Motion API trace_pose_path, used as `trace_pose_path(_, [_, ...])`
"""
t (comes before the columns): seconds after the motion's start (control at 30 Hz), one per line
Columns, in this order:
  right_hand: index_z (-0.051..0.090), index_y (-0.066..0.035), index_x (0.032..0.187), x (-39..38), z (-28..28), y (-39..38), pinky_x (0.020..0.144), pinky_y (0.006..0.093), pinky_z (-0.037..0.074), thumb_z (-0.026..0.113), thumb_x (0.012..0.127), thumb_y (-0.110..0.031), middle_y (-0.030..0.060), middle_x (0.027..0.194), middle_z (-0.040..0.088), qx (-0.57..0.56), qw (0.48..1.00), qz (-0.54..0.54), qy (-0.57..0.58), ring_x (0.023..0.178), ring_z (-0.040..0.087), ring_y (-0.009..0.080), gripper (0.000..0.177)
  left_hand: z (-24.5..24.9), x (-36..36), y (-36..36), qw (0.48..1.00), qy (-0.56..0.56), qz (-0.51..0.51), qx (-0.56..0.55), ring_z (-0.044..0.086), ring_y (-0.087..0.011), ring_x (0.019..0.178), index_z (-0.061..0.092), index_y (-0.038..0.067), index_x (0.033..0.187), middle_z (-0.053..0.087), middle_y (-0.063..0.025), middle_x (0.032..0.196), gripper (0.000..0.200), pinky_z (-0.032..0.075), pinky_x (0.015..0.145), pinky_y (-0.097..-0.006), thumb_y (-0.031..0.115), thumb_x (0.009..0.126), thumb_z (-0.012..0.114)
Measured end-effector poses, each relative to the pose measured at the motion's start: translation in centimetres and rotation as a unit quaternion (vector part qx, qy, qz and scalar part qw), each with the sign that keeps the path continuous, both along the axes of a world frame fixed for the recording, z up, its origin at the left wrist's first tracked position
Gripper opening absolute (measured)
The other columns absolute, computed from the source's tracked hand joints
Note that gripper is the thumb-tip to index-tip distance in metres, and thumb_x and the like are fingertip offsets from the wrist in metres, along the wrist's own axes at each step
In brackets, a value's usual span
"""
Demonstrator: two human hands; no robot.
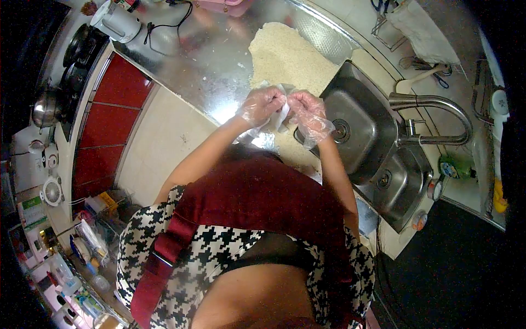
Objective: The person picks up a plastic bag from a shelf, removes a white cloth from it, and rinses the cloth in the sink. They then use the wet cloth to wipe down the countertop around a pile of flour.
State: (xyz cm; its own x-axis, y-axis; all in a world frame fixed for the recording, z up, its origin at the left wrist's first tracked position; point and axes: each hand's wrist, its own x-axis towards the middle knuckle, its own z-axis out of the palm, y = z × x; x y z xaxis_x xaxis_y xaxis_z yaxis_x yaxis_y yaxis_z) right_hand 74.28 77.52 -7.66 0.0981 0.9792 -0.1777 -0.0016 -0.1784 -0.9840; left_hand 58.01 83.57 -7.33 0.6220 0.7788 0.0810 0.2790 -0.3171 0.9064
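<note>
Both my hands wear clear plastic gloves and meet over the front edge of the steel counter, left of the sink. My left hand (264, 105) has its fingers curled closed on a thin white plastic piece (281, 116). Close beside it, my right hand (308, 111) is closed too, its fingers pinching the same white piece. Loose translucent plastic hangs under and around the hands. Just beyond them a beige speckled mat (290, 52) lies on the counter. The exact shape of the white piece is hidden by the fingers.
To the right is a double steel sink (356, 118) with a curved faucet (438, 103). On the counter (211, 66) at the upper left stand a silver kettle (116, 23) and a black cable (167, 26). A pink tray (222, 5) is at the top edge.
</note>
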Motion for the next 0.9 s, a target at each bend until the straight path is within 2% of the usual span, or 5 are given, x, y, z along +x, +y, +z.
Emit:
trace_pose_path(0.13, [0.059, -0.003, 0.089, 0.0, -0.1, -0.1, 0.060, 0.0217, 0.045, 0.060, 0.081, -0.010, -0.0002, 0.077, 0.059, 0.039, 0.999, 0.006, 0.022, 0.068, 0.052, 0.0065, 0.010, 0.1, 0.0, 0.0, 1.000, 0.023, 0.001, 0.007, 0.057, -0.0237, 0.066, 0.057, 0.002, 0.082, 0.059, -0.0134, 0.074, 0.024, 0.044, 0.063, -0.0332, 0.025, 0.084, 0.050])
trace_pose_path(0.5, [0.059, -0.002, 0.088, 0.0, -0.5, 0.2, 0.060, 0.0208, 0.045, 0.060, 0.080, -0.009, 0.0011, 0.077, 0.060, 0.019, 1.000, 0.000, -0.002, 0.069, 0.053, 0.0064, 0.011, 0.3, -0.1, 0.0, 0.999, 0.028, -0.002, 0.033, 0.056, -0.0255, 0.065, 0.056, 0.003, 0.082, 0.057, -0.0145, 0.072, 0.022, 0.043, 0.062, -0.0343, 0.024, 0.084, 0.051])
trace_pose_path(0.67, [0.059, -0.003, 0.090, 0.3, -0.4, 0.1, 0.060, 0.0205, 0.045, 0.061, 0.082, -0.012, -0.0003, 0.079, 0.060, 0.016, 0.999, 0.017, 0.026, 0.070, 0.053, 0.0060, 0.013, 0.1, -0.1, -0.1, 1.000, 0.019, 0.006, 0.001, 0.056, -0.0227, 0.065, 0.056, 0.003, 0.082, 0.058, -0.0130, 0.071, 0.021, 0.044, 0.062, -0.0335, 0.023, 0.084, 0.051])
trace_pose_path(0.77, [0.059, -0.004, 0.091, 0.5, -0.6, 0.0, 0.057, 0.0200, 0.045, 0.061, 0.082, -0.016, -0.0013, 0.080, 0.059, 0.018, 0.998, 0.028, 0.052, 0.069, 0.052, 0.0055, 0.015, -0.2, -0.3, 0.2, 0.999, 0.043, -0.012, -0.012, 0.057, -0.0165, 0.070, 0.057, 0.001, 0.087, 0.059, -0.0095, 0.077, 0.026, 0.046, 0.064, -0.0297, 0.026, 0.086, 0.051])
trace_pose_path(0.9, [0.059, -0.005, 0.092, 0.6, -0.5, -0.1, 0.051, 0.0200, 0.046, 0.060, 0.082, -0.018, -0.0015, 0.082, 0.058, -0.005, 0.998, 0.034, 0.060, 0.068, 0.053, 0.0055, 0.016, -0.2, -0.4, 0.3, 0.999, 0.042, -0.025, -0.015, 0.056, -0.0155, 0.070, 0.057, 0.001, 0.087, 0.059, -0.0092, 0.077, 0.027, 0.046, 0.064, -0.0291, 0.027, 0.086, 0.051])
